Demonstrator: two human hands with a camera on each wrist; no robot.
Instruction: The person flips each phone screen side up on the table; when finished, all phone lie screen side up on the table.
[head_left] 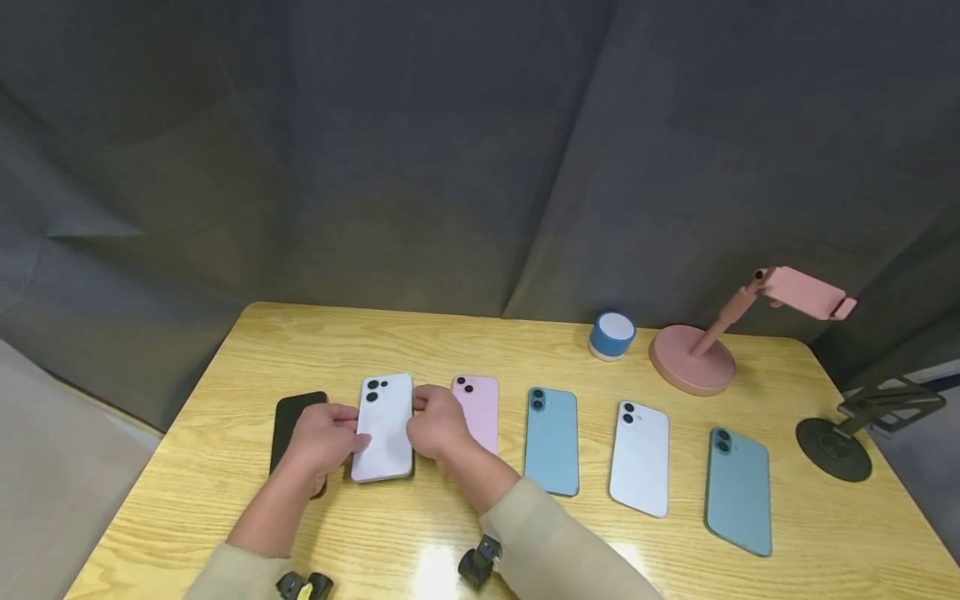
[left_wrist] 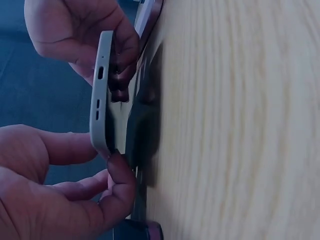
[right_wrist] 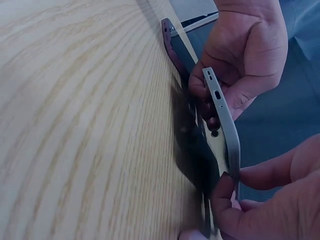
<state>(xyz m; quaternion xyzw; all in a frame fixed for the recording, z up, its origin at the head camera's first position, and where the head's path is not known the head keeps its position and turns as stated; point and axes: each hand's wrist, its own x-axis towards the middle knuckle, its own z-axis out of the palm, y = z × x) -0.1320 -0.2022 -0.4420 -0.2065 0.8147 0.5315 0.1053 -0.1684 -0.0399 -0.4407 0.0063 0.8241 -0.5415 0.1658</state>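
Observation:
A white smartphone (head_left: 386, 433) with its camera side up is held by both hands at its two long edges. In the left wrist view its bottom edge (left_wrist: 100, 90) with the charging port shows, raised a little above the wood. My left hand (head_left: 321, 437) pinches the left edge, thumb on the back and fingers beneath. At the right edge my right hand (head_left: 442, 423) pinches it with thumb and fingers. A black phone (head_left: 288, 418) lies partly hidden under the left forearm. Just right of the right hand lies a pink phone (head_left: 480, 408), partly covered by that arm.
On the wooden table (head_left: 360, 337), a blue phone (head_left: 552, 442), another white phone (head_left: 640, 458) and a teal phone (head_left: 738, 492) lie to the right. Behind them stand a blue cylinder (head_left: 612, 336) and a pink phone stand (head_left: 693, 358). A black stand (head_left: 834, 448) is near the right edge.

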